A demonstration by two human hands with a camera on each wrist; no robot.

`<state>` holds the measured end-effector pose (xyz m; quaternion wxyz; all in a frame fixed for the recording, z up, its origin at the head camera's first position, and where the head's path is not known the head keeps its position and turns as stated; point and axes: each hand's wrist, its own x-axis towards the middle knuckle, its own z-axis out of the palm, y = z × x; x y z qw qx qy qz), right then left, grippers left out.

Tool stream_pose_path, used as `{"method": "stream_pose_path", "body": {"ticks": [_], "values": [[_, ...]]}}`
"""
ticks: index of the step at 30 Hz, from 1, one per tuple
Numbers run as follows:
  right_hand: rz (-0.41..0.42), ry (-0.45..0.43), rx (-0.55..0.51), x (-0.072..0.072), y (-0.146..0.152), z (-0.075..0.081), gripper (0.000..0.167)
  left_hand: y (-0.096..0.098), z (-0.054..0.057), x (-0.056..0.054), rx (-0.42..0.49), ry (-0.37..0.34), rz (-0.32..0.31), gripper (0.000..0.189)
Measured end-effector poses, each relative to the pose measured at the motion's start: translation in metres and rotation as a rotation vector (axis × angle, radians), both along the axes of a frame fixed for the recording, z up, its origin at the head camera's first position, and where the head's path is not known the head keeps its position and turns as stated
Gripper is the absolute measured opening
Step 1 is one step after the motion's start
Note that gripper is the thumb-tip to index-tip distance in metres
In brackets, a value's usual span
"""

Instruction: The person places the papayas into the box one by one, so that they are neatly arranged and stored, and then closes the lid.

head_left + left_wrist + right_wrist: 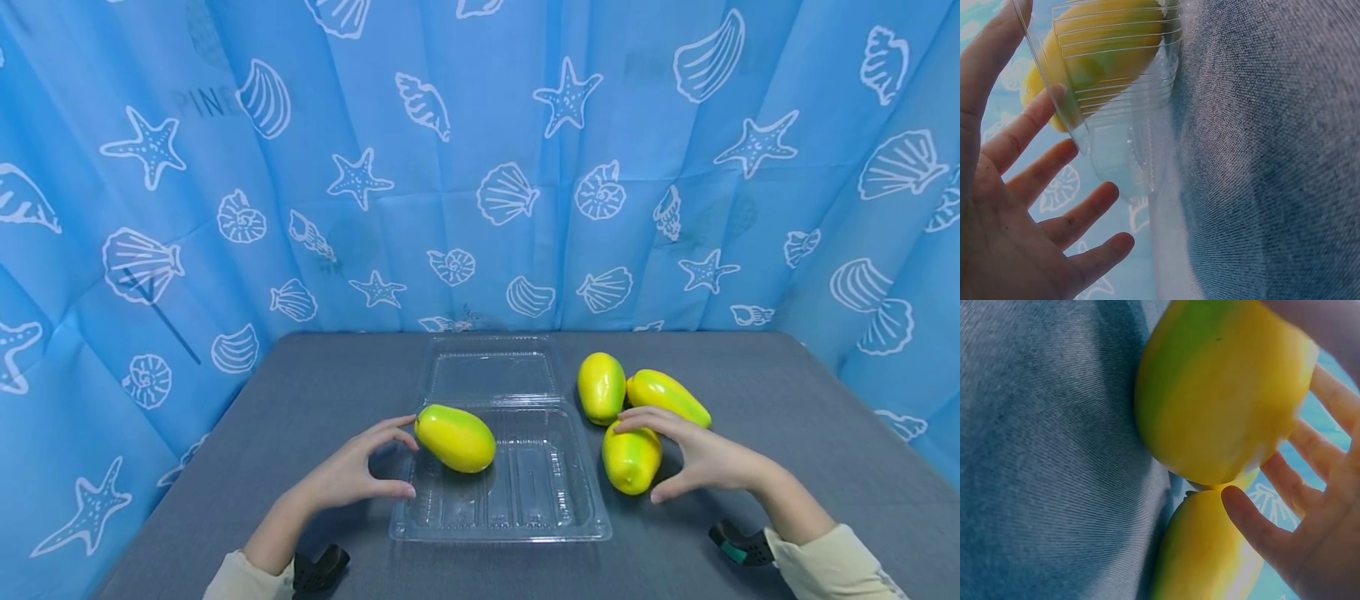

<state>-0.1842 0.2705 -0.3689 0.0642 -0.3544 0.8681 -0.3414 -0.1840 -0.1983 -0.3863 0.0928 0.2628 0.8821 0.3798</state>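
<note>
Gray table: four yellow-green fruits, one clear container.

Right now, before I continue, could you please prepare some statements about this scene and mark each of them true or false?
1. The plastic lid is closed over the container. False: it lies open on the side toward the curtain.
2. Three papayas lie outside the container, on the right. True.
3. The left hand is clenched into a fist. False: its fingers are spread.
4. The right hand is at the nearest of the three papayas. True.
5. The single papaya at the container is at its right edge. False: it is at the left side.
6. The curtain shows white starfish and shells. True.
</note>
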Motion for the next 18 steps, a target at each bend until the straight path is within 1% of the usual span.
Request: {"method": "stream_pose_path", "body": {"ticks": [4, 7, 15, 18], "values": [[-0.039, 0.026, 0.046, -0.0016, -0.0020, -0.0011, 0.071, 0.0002, 0.0005, 0.0004, -0.001, -0.001, -0.003, 0.042], [-0.072, 0.059, 0.065, -0.0022, -0.0030, -0.0015, 0.070, 0.0006, 0.0012, 0.0009, 0.000, -0.006, 0.000, 0.042], [-0.159, 0.150, 0.074, -0.0022, -0.0046, -0.0038, 0.065, 0.0013, 0.0016, 0.0012, -0.001, -0.006, 0.001, 0.043], [-0.175, 0.165, 0.075, -0.0020, -0.0044, -0.0039, 0.065, 0.0011, 0.0010, 0.0010, 0.001, -0.006, -0.001, 0.043]]}}
